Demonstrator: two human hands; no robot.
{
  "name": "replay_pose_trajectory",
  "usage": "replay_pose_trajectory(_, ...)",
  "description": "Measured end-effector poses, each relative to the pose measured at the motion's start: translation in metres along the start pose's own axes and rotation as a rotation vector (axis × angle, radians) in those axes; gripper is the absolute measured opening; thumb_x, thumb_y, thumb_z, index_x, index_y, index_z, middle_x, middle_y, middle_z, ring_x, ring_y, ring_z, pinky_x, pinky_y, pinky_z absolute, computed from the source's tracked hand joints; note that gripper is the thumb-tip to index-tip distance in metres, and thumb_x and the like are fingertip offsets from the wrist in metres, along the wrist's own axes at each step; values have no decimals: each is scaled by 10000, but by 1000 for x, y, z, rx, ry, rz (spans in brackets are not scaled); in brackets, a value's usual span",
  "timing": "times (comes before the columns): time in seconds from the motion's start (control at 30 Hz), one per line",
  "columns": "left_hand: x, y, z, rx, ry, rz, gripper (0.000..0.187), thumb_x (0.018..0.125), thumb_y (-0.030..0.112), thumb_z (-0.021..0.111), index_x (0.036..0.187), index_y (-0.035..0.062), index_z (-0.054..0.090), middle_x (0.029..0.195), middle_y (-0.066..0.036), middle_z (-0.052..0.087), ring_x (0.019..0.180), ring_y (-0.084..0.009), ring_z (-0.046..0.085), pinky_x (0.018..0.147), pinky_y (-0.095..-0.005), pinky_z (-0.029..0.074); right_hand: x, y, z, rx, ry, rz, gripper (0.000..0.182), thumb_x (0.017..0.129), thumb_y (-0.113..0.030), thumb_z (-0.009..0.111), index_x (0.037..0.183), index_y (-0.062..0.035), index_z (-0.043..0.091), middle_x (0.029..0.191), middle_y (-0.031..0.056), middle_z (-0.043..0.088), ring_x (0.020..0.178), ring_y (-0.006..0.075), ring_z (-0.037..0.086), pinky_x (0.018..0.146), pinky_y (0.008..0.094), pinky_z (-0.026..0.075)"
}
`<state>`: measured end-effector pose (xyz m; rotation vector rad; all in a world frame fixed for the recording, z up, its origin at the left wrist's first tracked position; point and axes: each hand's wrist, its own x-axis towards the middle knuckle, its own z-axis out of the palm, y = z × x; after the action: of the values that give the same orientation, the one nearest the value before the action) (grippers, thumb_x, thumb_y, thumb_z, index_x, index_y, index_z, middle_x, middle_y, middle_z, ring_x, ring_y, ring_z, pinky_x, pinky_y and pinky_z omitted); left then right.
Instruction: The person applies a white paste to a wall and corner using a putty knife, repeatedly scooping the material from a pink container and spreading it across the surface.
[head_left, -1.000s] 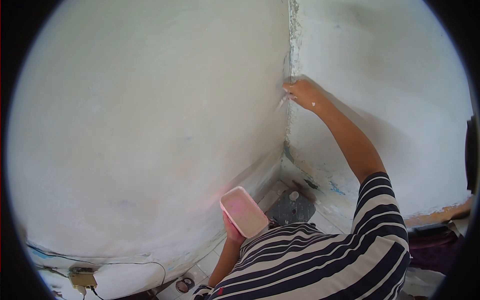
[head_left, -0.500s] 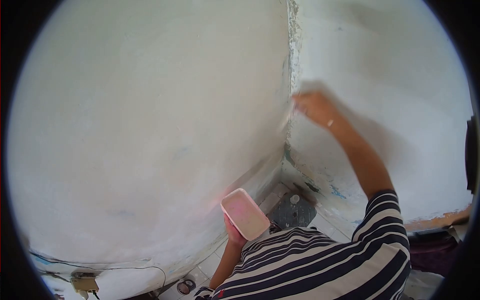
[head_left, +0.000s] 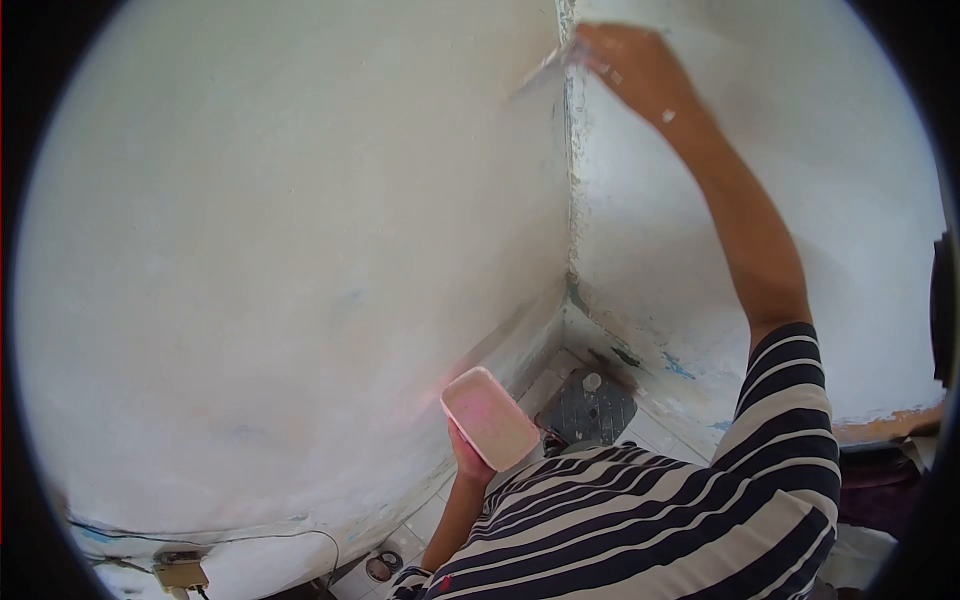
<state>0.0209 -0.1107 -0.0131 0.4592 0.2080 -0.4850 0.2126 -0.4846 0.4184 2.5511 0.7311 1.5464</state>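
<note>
My left hand (head_left: 468,452) holds a pink rectangular tub (head_left: 489,420) from its lower left side, with the open top facing me and pinkish residue inside. High up near the wall corner, my right hand (head_left: 622,65) is closed around a thin flat tool (head_left: 541,76), whose blurred blade reaches left to the wall (head_left: 300,200). White smears mark the fingers and wrist. Rough, chipped plaster (head_left: 574,180) runs down the corner beside the hand.
A grey, paint-spattered stool (head_left: 588,407) with a small white item on it stands low in the corner. At the lower left are a socket box (head_left: 181,575) and a cable (head_left: 230,535) along the wall. Dark red fabric (head_left: 880,505) lies at right.
My right hand has moved up along the corner with the tool, and the arm is stretched further. My left hand and the tub have hardly moved.
</note>
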Motion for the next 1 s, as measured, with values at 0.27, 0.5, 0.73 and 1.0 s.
replay_pose_trajectory(0.27, -3, 1, 0, -47, -74, -87, 784, 980, 717, 231, 1458, 137, 452, 1360, -115, 589, 1212, -348, 592, 1033, -551, 469, -86, -58, 44, 31, -659, 22, 161, 917, -100, 589, 1061, -79, 658, 895, 149, 695, 845, 334, 686, 772, 418, 562)
replay_pose_trajectory(0.5, 6, -5, -17, -81, 29, -48, 788, 980, 718, 222, 1458, 134, 450, 1361, -113, 589, 1217, -351, 587, 1041, -534, 466, -79, -36, 93, -16, -692, 26, 141, 893, -83, 584, 1014, -84, 655, 892, 161, 694, 880, 343, 694, 792, 460, 555)
replay_pose_trajectory(0.73, 6, -6, -13, -67, -46, -49, 776, 983, 716, 231, 1462, 145, 449, 1374, -103, 581, 1238, -331, 576, 1049, -521, 463, 25, -4, -25, -194, -247, -45, 186, 916, -152, 643, 1055, -29, 642, 846, 138, 685, 830, 338, 672, 693, 417, 521)
replay_pose_trajectory(1.0, -2, -6, -9, -58, -40, -37, 809, 985, 716, 201, 1489, 118, 407, 1410, -122, 555, 1248, -340, 571, 1054, -516, 462, -108, -63, 35, -23, -828, 71, 143, 895, -144, 600, 1004, -89, 674, 907, 146, 690, 901, 334, 678, 810, 441, 542)
